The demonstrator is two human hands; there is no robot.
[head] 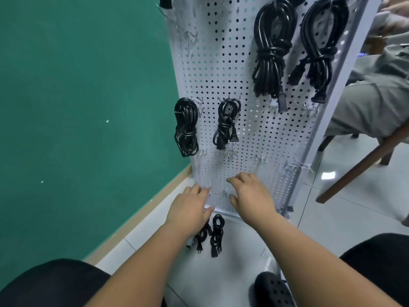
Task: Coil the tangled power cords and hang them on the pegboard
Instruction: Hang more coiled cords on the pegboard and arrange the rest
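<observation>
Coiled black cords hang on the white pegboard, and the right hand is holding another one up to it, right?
Not quite. The head view shows the right hand empty, its fingers open at the pegboard; coiled black cords do hang there.

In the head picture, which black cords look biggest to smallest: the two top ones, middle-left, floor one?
1. Top-left cord and top-right cord: look alike, no ranking.
2. Middle-left cord.
3. Floor cord, partly hidden by the left hand.
</observation>
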